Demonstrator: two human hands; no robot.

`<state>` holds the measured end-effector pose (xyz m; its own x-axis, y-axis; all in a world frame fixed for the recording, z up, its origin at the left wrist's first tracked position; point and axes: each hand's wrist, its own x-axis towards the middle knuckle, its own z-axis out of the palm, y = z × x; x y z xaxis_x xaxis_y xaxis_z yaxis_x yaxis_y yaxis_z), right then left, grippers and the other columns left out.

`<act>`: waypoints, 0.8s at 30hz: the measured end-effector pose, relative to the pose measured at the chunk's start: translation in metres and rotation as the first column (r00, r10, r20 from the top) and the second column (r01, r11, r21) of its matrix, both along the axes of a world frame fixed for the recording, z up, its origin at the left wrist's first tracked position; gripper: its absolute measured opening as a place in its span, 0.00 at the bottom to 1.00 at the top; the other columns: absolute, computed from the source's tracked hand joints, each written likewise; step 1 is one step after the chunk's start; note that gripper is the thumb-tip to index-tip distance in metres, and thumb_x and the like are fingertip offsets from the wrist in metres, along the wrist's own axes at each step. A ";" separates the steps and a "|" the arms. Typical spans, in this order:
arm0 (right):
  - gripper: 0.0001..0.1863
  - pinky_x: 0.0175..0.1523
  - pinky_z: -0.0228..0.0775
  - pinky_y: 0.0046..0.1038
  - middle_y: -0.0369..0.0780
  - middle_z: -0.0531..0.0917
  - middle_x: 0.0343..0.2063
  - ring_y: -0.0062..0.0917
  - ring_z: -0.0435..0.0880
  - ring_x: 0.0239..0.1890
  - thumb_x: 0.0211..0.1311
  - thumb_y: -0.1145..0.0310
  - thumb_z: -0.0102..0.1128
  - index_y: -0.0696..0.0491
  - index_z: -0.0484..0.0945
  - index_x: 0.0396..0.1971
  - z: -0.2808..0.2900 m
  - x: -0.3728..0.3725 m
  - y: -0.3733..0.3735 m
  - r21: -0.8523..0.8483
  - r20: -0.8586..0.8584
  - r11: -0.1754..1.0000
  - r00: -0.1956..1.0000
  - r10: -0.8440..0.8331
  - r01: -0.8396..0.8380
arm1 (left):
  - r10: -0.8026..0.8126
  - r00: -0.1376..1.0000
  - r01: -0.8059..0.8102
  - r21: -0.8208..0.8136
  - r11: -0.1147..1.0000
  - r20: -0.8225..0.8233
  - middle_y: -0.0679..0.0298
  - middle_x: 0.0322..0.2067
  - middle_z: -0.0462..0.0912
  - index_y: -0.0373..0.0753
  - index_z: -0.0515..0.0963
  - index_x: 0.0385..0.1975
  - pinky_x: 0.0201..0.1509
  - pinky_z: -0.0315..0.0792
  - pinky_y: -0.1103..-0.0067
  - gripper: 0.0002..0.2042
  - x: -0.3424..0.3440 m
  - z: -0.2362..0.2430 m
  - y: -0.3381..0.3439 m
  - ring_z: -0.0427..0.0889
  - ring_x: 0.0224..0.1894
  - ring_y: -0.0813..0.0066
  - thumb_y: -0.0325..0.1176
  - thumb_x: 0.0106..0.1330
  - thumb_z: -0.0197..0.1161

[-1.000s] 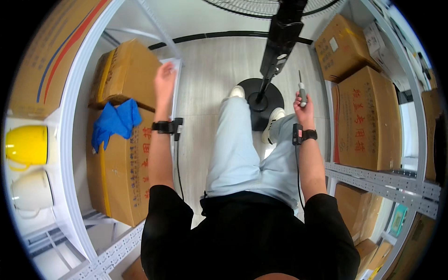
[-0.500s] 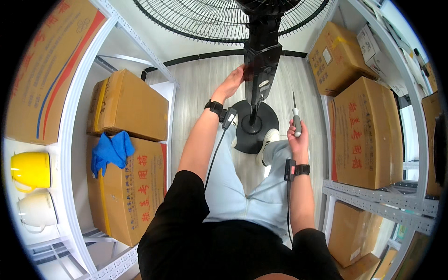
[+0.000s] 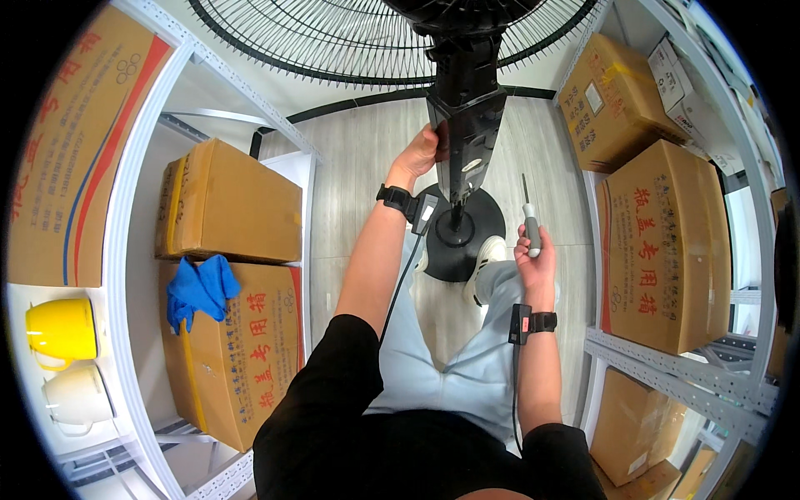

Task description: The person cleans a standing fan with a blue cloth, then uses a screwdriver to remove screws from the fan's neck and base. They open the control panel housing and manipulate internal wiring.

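A black standing fan (image 3: 471,117) rises in front of me, its round base (image 3: 486,229) on the floor by my shoes. My left hand (image 3: 416,157) grips the left side of the fan's control housing; part of its fingers is hidden behind it. Right of the fan, my right hand (image 3: 537,267) is closed around the grey handle of a screwdriver (image 3: 532,229), whose thin shaft points up and away from me. The tip touches nothing. The fan's wire guard (image 3: 333,58) spreads across the top.
Metal shelves flank me. On the left are cardboard boxes (image 3: 242,200), a blue cloth (image 3: 202,292), a yellow mug (image 3: 62,329) and a white mug (image 3: 79,396). More cardboard boxes (image 3: 658,242) fill the right shelves. A black cable (image 3: 400,287) runs from my left wrist strap.
My view has shifted a little. The fan's upper part leans slightly further left, with my left hand still on it. The screwdriver stays in my right hand.
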<state>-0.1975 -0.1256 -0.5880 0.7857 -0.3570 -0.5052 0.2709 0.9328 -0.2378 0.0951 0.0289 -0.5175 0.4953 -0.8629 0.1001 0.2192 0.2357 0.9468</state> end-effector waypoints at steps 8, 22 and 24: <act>0.18 0.27 0.66 0.19 0.44 0.77 0.37 0.19 0.72 0.25 0.68 0.62 0.47 0.61 0.65 0.49 0.006 -0.003 0.003 -0.008 0.040 1.000 0.999 0.017 -0.016 | 0.083 0.995 -0.087 -0.069 0.994 -0.054 0.78 0.30 0.76 0.42 0.74 0.45 0.30 0.67 0.88 0.47 -0.007 0.007 -0.009 0.72 0.29 0.90 0.77 0.33 0.61; 0.18 0.27 0.66 0.19 0.45 0.77 0.37 0.20 0.73 0.25 0.68 0.62 0.47 0.62 0.64 0.48 0.005 0.004 0.010 0.012 0.042 0.999 0.999 0.029 -0.030 | 0.020 0.999 -0.024 -0.098 0.995 -0.041 0.64 0.54 0.75 0.38 0.65 0.60 0.57 0.69 0.72 0.46 0.029 -0.029 -0.002 0.74 0.54 0.72 0.73 0.50 0.50; 0.18 0.27 0.66 0.19 0.45 0.77 0.37 0.20 0.73 0.25 0.68 0.62 0.48 0.62 0.64 0.48 0.004 0.000 0.005 0.009 0.033 1.000 0.999 0.014 -0.015 | 0.016 0.998 -0.020 -0.071 0.997 -0.057 0.63 0.55 0.74 0.38 0.65 0.60 0.58 0.68 0.73 0.44 0.025 -0.018 -0.011 0.74 0.54 0.71 0.71 0.53 0.48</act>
<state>-0.1977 -0.1204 -0.5841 0.8073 -0.3406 -0.4820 0.2648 0.9389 -0.2199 0.1198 0.0177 -0.5352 0.5173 -0.8454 0.1331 0.2667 0.3070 0.9136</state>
